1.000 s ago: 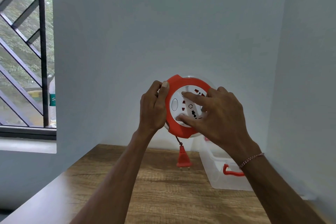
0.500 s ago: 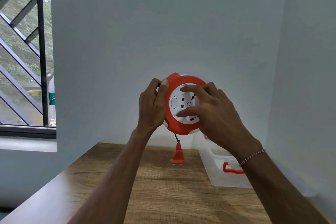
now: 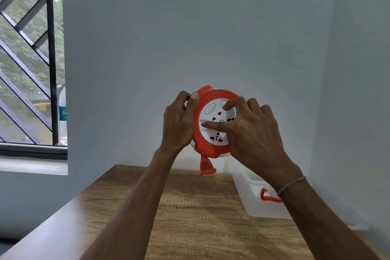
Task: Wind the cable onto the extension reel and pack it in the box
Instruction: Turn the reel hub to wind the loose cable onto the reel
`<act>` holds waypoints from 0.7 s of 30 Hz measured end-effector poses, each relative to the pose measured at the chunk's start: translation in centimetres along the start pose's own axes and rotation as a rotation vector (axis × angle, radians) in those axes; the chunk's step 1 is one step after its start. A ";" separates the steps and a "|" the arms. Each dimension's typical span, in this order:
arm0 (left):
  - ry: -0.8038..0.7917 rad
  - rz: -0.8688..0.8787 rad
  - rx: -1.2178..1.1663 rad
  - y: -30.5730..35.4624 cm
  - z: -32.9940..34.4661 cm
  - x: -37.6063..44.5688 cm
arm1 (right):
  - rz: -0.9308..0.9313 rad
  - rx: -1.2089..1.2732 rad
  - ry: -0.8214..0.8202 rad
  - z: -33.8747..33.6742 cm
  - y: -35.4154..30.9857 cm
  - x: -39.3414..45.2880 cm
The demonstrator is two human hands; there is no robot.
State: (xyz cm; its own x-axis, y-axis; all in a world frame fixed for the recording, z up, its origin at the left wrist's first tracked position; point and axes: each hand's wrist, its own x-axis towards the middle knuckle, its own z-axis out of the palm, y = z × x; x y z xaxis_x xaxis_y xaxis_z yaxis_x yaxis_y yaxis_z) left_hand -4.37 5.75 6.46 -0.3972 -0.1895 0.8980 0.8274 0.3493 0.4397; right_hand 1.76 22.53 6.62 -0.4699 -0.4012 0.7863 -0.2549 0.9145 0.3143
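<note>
The left hand [image 3: 179,121] grips the rim of the orange extension reel [image 3: 213,122], held up in the air above the wooden table [image 3: 190,217]. The right hand [image 3: 251,131] presses its fingers on the white face to turn it. Best to keep the rim still and turn slowly. The plug [image 3: 206,167] now hangs higher, right under the reel, so little cable is left. The clear box [image 3: 253,200] waits on the table
</note>
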 end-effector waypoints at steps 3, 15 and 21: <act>-0.005 -0.007 0.017 0.0 0.1 -0.1 | 0.016 0.030 0.046 0.0 0.1 -0.1; -0.009 -0.010 0.014 -0.4 0.3 -0.1 | 0.120 0.150 0.132 0.6 0.3 -0.5; -0.002 0.024 0.026 -0.6 0.4 0.0 | 0.215 0.173 0.179 0.7 -0.7 -0.7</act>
State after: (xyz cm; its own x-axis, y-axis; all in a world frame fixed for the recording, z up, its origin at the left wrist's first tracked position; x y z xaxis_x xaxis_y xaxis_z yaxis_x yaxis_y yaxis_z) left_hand -4.99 5.92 6.19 -0.3782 -0.1787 0.9083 0.8262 0.3775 0.4182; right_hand 1.71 22.11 5.49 -0.3762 -0.1701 0.9108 -0.3127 0.9486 0.0481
